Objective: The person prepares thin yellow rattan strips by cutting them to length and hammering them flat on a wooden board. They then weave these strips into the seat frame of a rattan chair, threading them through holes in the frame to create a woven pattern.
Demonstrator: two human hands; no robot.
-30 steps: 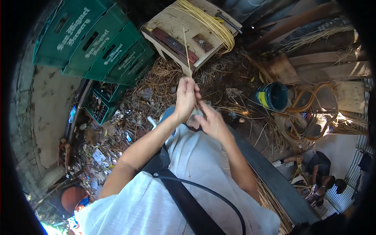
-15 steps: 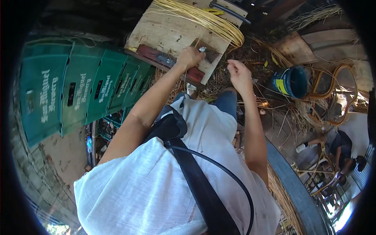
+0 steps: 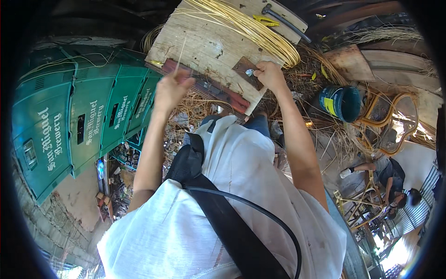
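My left hand (image 3: 172, 93) is over the near left edge of a wooden board (image 3: 195, 44), slightly blurred, fingers closed on a thin pale rattan strip (image 3: 180, 55) that sticks up past them. My right hand (image 3: 271, 75) is at a small brown wooden block (image 3: 247, 69) on the board's right side. Its thumb and fingertips are pinched against the shiny metal piece (image 3: 250, 72) on that block; what they grip, if anything, is hidden. A coil of yellowish rattan strips (image 3: 251, 30) lies across the board's far part.
A hammer (image 3: 283, 21) and a yellow-handled tool (image 3: 265, 20) lie beyond the coil. Reddish wood (image 3: 218, 93) runs along the board's near edge. Green crates (image 3: 88, 107) stand left; a dark bucket (image 3: 349, 103) and rattan frames (image 3: 395, 116) stand right. Another person (image 3: 392, 179) sits at far right.
My left hand has moved left from the metal piece and now has the rattan strip. My right hand has come from beside the board to the block. The view has shifted slightly.
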